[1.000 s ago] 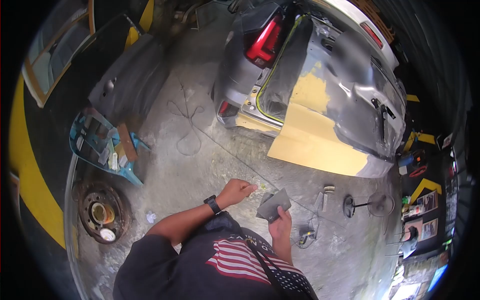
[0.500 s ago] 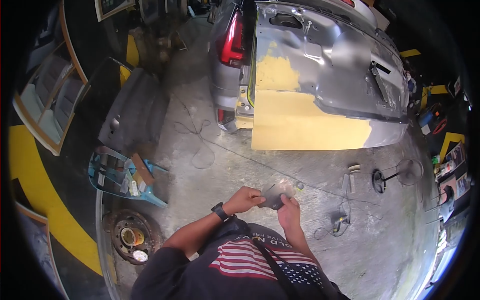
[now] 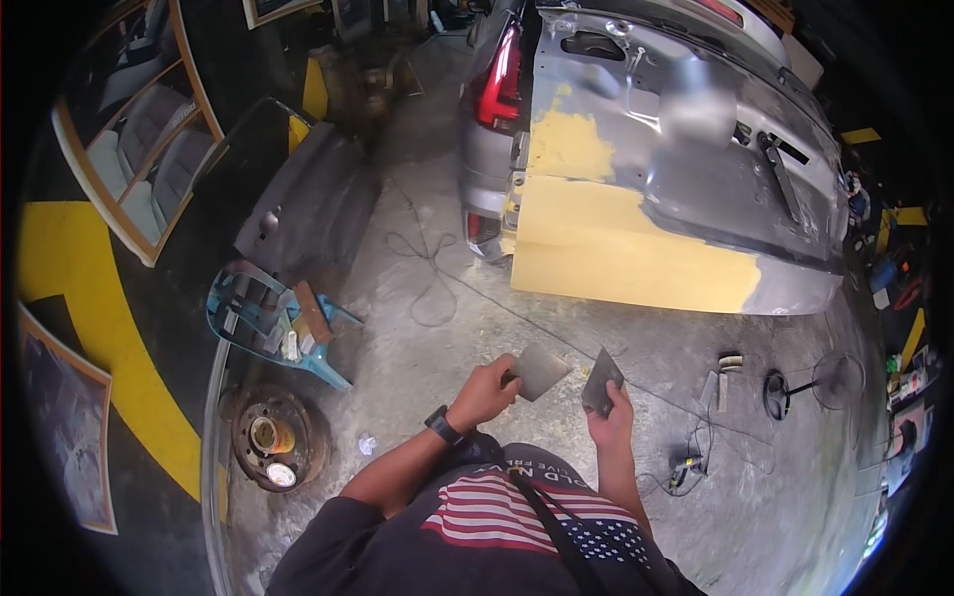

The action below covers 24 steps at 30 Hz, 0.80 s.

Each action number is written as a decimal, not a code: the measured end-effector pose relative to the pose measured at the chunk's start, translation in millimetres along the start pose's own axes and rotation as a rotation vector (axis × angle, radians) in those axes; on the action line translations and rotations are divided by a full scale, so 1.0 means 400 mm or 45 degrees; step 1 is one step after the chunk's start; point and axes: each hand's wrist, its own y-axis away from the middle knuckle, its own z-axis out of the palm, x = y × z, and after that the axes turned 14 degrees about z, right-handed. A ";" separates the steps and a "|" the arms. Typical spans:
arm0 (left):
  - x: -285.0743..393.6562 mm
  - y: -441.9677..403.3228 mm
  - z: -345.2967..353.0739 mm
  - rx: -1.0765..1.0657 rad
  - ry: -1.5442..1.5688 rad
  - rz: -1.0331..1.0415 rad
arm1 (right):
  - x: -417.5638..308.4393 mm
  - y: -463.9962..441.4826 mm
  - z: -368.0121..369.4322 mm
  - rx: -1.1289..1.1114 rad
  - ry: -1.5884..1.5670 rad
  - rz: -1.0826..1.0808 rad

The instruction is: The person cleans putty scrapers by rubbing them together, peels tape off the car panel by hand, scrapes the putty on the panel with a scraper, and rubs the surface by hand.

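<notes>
My left hand (image 3: 483, 397), with a black watch at the wrist, pinches a thin, stiff-looking grey sheet (image 3: 542, 372) by its left edge. Another thin piece, a darker sheet (image 3: 602, 382), stands tilted in my right hand (image 3: 610, 417), held near its lower end. Both resemble pieces of sandpaper, though their surface is too small to make out. A gap separates the two sheets in front of my shirt. Beyond them is a grey car tailgate panel (image 3: 715, 199) with smooth yellow filler (image 3: 636, 243) over its lower left part.
A blue upturned plastic chair (image 3: 343, 375) with blocks stands left, above a rusty wheel rim (image 3: 316, 437) holding a can (image 3: 268, 435). A cable (image 3: 497, 305) crosses the concrete floor. At right lie a power tool (image 3: 686, 469) and a round-based stand (image 3: 777, 393).
My hands have moved apart, each with its own sheet; before, they met at what looked like one overlapping piece. The view has shifted, so the surroundings sit further right.
</notes>
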 end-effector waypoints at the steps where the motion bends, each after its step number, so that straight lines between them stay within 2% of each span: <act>1: -0.005 0.004 0.002 0.008 -0.002 -0.005 | 0.006 -0.004 0.002 0.029 -0.003 0.041; 3: -0.013 0.011 0.006 -0.039 -0.159 0.140 | 0.022 -0.010 0.009 0.057 0.001 0.090; 7: -0.001 0.018 -0.007 -0.044 -0.267 0.142 | 0.033 -0.015 0.028 -0.017 0.093 0.198; 10: -0.023 0.022 -0.009 0.114 -0.208 0.242 | 0.028 -0.015 0.037 -0.083 0.110 0.228; 12: -0.045 0.019 -0.014 0.342 0.019 0.192 | 0.021 -0.011 0.056 -0.120 0.111 0.221; 15: -0.062 0.011 -0.034 0.428 0.083 0.058 | 0.016 0.009 0.103 -0.166 0.095 0.082; 16: -0.063 0.008 -0.042 0.377 0.298 -0.111 | 0.012 0.020 0.123 -0.197 0.096 0.048; 17: -0.057 0.006 -0.041 0.347 0.301 -0.116 | 0.008 0.027 0.130 -0.226 0.096 0.013; 18: -0.021 0.003 -0.045 0.410 0.554 -0.166 | 0.018 0.008 0.107 -0.199 0.078 -0.001; 19: 0.012 0.000 -0.045 0.468 0.807 -0.227 | 0.036 -0.025 0.064 -0.152 0.295 -0.158; 20: 0.031 -0.001 -0.048 0.435 0.882 -0.233 | 0.044 -0.037 0.033 -0.099 0.516 -0.310; 21: 0.041 -0.004 -0.038 0.398 0.886 -0.248 | 0.033 -0.016 0.047 -0.064 0.501 -0.320; 23: 0.060 -0.014 -0.025 0.386 1.123 -0.274 | 0.012 0.041 0.133 -0.174 -0.117 -0.195; 24: 0.093 -0.016 -0.022 0.345 1.208 -0.298 | 0.012 0.062 0.157 -0.166 -0.127 -0.208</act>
